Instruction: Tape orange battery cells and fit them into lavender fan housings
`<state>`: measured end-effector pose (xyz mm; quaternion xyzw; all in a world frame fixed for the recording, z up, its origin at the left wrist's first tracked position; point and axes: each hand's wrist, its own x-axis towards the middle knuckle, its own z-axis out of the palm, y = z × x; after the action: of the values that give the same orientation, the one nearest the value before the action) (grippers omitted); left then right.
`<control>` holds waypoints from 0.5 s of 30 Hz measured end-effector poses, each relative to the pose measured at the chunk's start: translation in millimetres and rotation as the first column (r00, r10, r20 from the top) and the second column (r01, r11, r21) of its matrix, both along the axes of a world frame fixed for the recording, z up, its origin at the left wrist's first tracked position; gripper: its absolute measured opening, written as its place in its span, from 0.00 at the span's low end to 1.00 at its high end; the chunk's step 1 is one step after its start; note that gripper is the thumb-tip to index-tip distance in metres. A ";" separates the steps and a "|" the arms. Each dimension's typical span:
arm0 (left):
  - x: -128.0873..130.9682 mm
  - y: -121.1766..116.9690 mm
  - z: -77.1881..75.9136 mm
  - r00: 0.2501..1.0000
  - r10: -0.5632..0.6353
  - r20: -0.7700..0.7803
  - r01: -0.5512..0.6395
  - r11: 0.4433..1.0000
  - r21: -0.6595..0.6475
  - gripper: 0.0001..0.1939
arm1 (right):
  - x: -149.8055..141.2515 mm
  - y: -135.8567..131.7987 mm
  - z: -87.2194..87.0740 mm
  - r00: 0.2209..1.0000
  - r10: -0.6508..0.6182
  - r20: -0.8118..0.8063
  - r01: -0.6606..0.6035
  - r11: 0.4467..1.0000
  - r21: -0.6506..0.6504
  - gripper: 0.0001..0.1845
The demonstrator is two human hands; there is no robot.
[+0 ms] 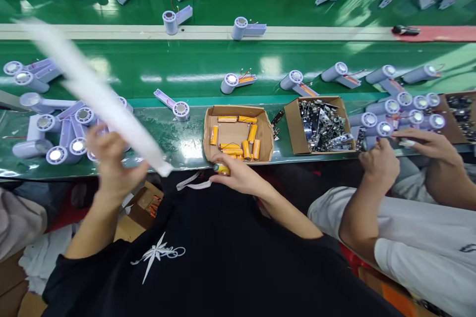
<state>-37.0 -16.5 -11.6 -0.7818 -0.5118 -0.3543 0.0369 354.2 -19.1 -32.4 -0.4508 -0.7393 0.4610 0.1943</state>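
Note:
A long white strip (pixel 100 96), blurred by motion, slants through the air across the fingers of my left hand (pixel 113 161). That hand is raised at the bench's front edge and seems to grip the strip, its thumb pointing right. My right hand (pixel 240 173) is closed round a short yellow cylindrical battery (pixel 222 169), just in front of a cardboard box (pixel 273 143). Inside the box lie several orange batteries (pixel 246 150), some with thin wires. Left of my left hand, lilac fan housings (pixel 46 124) are clustered on the bench; another single housing (pixel 181 110) lies left of the box.
A second box (pixel 297 131) holds small circuit boards (pixel 323 126). On the right, a co-worker's hands (pixel 379 163) work beside more lilac housings (pixel 412 118). Housings also lie along the green conveyor (pixel 130 69), behind which runs a pale rail (pixel 122 32). An open carton (pixel 143 203) is below the bench.

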 end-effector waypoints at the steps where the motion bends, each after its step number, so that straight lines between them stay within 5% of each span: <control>1: 21.8 -1.2 -8.3 0.998 -0.042 -0.045 0.042 0.999 0.013 0.29 | 3.3 2.1 4.8 0.998 -0.021 -0.064 0.022 1.000 0.013 0.16; 3: 60.4 -3.1 -23.0 0.991 -0.099 -0.086 0.100 0.995 0.013 0.28 | 9.3 7.1 15.4 0.989 -0.010 -0.149 0.018 0.998 0.055 0.08; 6: 90.1 -6.2 -34.8 0.995 -0.075 -0.066 0.077 0.997 0.018 0.30 | 12.2 13.6 26.7 0.984 0.007 -0.181 0.002 0.999 0.050 0.08; 10: 94.0 -9.3 -34.4 0.997 -0.025 -0.068 0.032 0.995 0.097 0.32 | -3.9 15.0 28.5 0.948 -0.094 -0.304 0.059 0.991 -0.122 0.18; 15: 95.5 -3.7 -32.6 0.998 -0.059 -0.026 0.062 0.992 0.110 0.34 | -33.9 8.7 22.2 0.907 -0.019 -0.421 -0.082 0.972 -0.222 0.26</control>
<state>58.5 -20.3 -44.2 -0.7977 -0.4670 -0.3740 0.0752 320.2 -10.4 -10.3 -0.3485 -0.6275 0.6344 0.2869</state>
